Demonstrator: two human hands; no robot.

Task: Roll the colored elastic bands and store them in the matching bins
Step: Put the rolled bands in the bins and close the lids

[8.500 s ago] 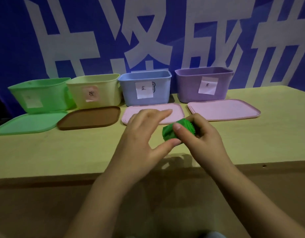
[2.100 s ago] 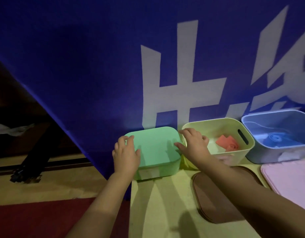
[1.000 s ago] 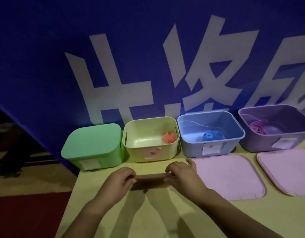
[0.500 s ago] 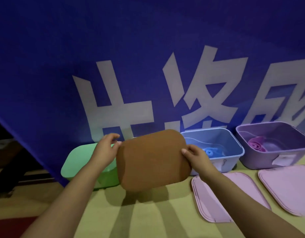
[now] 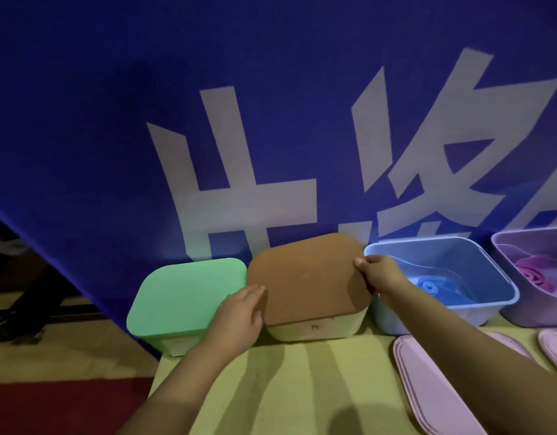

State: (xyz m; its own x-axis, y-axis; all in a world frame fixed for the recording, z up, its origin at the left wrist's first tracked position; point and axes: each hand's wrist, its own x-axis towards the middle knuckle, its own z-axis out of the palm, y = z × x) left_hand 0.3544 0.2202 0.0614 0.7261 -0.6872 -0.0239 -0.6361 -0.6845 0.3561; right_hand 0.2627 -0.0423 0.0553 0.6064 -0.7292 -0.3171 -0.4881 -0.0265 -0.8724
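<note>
The brown lid (image 5: 305, 281) lies on top of the yellow bin (image 5: 318, 328), and both hands are at its sides. The left hand (image 5: 239, 312) rests with straight fingers against the left edge of the lid, grasping nothing. The right hand (image 5: 379, 273) holds the right edge, its fingers curled over the rim. Just beside the yellow bin on the left stands the green bin (image 5: 183, 298) with its green lid closed. On the right the blue bin (image 5: 440, 284) is uncovered and a rolled blue band (image 5: 428, 284) lies inside. Further right, the purple bin (image 5: 534, 277) contains a rolled pink band (image 5: 534, 274). Two pink lids (image 5: 434, 384) lie flat on the yellow-green table (image 5: 286, 387)
</note>
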